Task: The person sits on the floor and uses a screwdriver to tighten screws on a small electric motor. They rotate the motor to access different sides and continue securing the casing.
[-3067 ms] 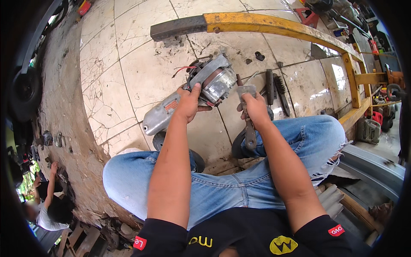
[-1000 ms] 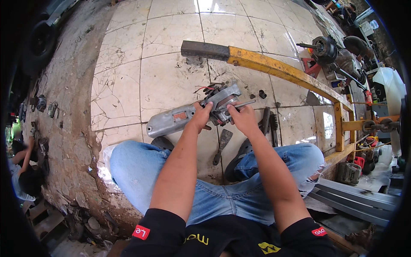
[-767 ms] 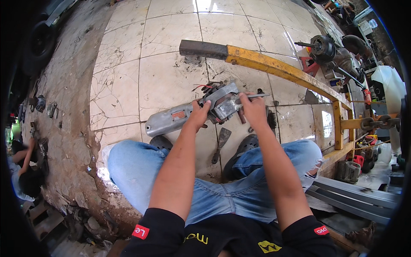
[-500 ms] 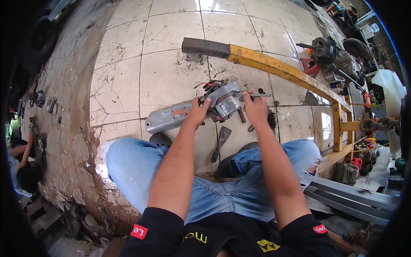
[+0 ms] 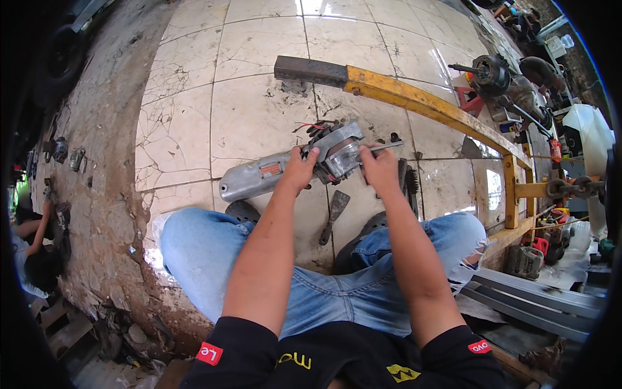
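A long grey metal machine housing (image 5: 249, 183) with an orange label lies on the tiles in front of me, red wires sticking out at its far end. My left hand (image 5: 300, 171) is closed round its middle, thumb on top. Between the thumb and fingers of my right hand (image 5: 381, 167) is a slim grey metal rod-like tool (image 5: 390, 145), whose inner end meets the box-shaped end (image 5: 343, 157) of the housing. Its exact kind I cannot make out. A dark putty knife (image 5: 335, 211) lies between my feet, and a black-bristled brush (image 5: 412, 185) rests beside my right hand.
A yellow steel hoist arm (image 5: 414, 104) with a dark end crosses beyond the housing, joining a frame and chain (image 5: 570, 188) at the right. Machine parts (image 5: 495, 81) stand at the far right. Metal rails (image 5: 538, 301) lie by my right knee. Another person (image 5: 39, 259) works at the far left.
My right hand has shifted slightly left with the rod-like tool, which now tilts more. My left hand and the housing stay in place.
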`<state>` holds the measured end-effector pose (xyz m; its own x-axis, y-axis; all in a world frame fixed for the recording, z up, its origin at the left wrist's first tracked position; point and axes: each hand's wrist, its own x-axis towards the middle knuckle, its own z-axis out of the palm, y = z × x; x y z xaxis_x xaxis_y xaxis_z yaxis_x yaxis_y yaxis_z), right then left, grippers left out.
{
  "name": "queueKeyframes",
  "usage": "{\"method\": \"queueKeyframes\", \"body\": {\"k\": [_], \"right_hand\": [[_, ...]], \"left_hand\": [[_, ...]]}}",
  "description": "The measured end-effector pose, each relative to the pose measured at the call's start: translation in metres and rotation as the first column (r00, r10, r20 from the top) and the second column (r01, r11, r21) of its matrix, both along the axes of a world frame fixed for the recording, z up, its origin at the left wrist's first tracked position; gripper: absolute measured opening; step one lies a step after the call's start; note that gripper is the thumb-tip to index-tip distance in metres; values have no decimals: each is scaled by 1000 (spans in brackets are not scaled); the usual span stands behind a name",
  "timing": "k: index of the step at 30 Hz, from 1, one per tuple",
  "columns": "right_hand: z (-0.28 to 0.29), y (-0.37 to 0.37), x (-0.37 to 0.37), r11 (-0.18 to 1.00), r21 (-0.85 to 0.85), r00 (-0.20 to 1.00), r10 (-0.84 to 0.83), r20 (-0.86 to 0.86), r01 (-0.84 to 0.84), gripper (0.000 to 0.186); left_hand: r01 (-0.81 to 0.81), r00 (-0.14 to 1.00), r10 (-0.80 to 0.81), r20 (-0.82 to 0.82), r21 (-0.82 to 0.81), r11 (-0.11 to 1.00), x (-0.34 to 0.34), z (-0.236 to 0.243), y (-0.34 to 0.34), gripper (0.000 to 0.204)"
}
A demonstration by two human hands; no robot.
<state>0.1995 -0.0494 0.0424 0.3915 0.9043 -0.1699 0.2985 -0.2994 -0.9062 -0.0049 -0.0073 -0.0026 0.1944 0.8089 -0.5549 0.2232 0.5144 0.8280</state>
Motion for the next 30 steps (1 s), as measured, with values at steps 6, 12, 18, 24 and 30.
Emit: {"method": "queueKeyframes", "body": {"k": [6, 12, 18, 24, 30], "right_hand": [[27, -11, -5, 998, -55, 999, 21, -45, -23, 28], [-7, -15, 54, 962, -95, 967, -254, 32, 256, 40], [-67, -51, 75, 849, -519, 978, 16, 210, 98, 53], [-135, -81, 66, 718, -684, 922, 165, 350, 131, 49], [-146, -77, 112, 500, -564, 749, -342, 568, 657, 55]], "left_hand": [[-37, 999, 37, -31, -3, 999, -3, -13, 0, 78], [18, 996, 1, -93, 197, 980, 1, -23, -2, 72], [-2, 987, 31, -155, 183, 983, 9, -20, -4, 69], [16, 976, 31, -216, 213, 977, 6, -27, -4, 67], [-38, 997, 43, 70, -59, 997, -2, -2, -4, 70]]}}
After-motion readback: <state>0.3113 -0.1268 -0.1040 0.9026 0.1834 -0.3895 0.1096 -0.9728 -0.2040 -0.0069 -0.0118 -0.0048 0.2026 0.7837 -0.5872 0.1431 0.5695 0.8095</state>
